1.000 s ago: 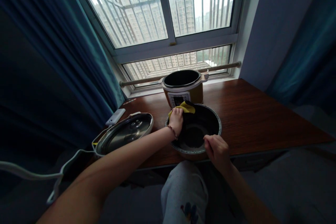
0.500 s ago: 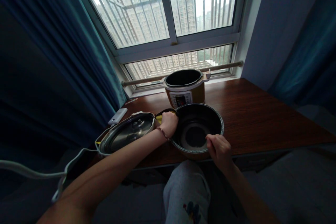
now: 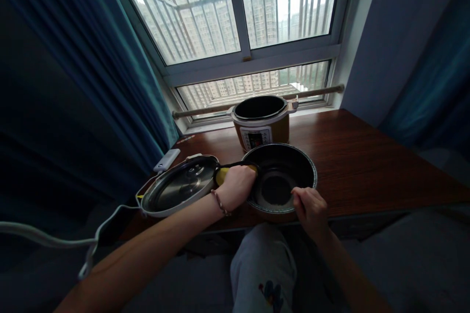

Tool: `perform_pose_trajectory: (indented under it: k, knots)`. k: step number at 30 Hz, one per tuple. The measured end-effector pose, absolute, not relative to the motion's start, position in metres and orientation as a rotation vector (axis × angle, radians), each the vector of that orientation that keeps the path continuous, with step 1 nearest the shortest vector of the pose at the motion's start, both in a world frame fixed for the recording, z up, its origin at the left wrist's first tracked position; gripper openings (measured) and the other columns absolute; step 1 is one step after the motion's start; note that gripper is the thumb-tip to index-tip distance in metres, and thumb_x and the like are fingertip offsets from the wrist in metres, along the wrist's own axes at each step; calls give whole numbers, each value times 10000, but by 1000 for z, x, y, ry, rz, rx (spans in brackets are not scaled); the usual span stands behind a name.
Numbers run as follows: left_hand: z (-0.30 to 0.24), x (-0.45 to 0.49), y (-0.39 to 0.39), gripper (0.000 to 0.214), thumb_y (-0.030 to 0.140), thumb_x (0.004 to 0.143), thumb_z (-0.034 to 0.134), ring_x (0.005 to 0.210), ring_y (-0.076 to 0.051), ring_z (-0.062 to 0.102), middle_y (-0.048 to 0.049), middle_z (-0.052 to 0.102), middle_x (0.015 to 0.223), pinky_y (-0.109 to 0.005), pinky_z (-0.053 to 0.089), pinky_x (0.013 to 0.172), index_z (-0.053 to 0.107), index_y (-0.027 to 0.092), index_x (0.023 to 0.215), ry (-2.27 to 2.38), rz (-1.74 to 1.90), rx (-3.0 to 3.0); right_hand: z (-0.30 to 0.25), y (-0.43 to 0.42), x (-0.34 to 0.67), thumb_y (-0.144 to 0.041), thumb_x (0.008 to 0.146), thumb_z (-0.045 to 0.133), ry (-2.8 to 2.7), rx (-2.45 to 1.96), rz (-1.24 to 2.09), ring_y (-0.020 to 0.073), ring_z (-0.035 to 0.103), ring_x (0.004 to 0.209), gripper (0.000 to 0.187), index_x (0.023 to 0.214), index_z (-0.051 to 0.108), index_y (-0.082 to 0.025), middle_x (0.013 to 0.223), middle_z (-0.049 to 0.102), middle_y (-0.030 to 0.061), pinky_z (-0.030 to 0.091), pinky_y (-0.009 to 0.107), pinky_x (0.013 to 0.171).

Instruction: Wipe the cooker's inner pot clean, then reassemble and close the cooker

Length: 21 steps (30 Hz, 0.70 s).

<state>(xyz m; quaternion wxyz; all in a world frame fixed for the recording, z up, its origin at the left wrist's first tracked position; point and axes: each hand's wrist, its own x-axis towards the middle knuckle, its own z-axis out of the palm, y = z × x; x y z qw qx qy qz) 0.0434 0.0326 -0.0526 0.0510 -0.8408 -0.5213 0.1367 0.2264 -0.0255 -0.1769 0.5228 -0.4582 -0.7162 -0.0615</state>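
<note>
Bunching a yellow cloth (image 3: 222, 175) in your left grip (image 3: 238, 185), you have that fist at the left side of the round, dark-lined pot (image 3: 284, 155). Your left fingers are curled shut around the cloth; yellow fabric with a dark edge shows on both sides of the fist, between the lid (image 3: 179, 186) and the pot's rim. Whether the cloth touches the rim there, you cannot tell from this angle. Your right grip (image 3: 310, 208) is closed at the near right of the pot, thumb tip over the inside, holding the rim.

The pot stands upright near the front edge of the wooden counter (image 3: 367, 166), its open mouth facing up towards you. Just behind it is the cooker body (image 3: 279, 129), pale-rimmed, with a control panel on its front. The lid lies to the left of your left fist, and beyond it is a small white device (image 3: 167, 160). A braided bracelet (image 3: 219, 202) circles your left wrist, and your knee (image 3: 262, 254) shows below the counter's front edge.
</note>
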Motion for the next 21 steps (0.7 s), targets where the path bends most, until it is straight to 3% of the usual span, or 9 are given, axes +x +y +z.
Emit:
perform_pose_trajectory:
  k: [7,11,15,21]
  knots:
    - [-71,61,10,271,340,791,470,720,-215,627,-100,663,773,-292,471,643,651,143,749,-1403,301,-2851,-175,-25,226,-123,851,434,-1721,-1125,-172,153,514,643,123,871,542,-176,674,573,28,394,288,630]
    - [-80,69,7,232,292,812,426,756,-161,601,-70,648,869,-236,443,673,611,154,784,-1342,103,-3141,-176,-25,226,-131,852,424,-1722,-1122,-206,157,514,645,136,885,547,-179,678,576,29,397,287,629]
    - [-83,65,8,252,299,860,360,683,-147,597,-52,650,804,-222,423,599,569,161,882,-1418,258,-3293,-176,-25,227,-124,849,434,-1727,-1108,-194,154,514,647,128,893,541,-178,683,579,30,400,284,631]
    - [-64,50,13,230,309,866,390,672,-162,611,-52,653,769,-230,410,580,565,168,816,-1259,356,-3162,-175,-25,227,-121,847,437,-1729,-1104,-177,152,516,642,123,885,539,-177,678,578,27,404,287,636]
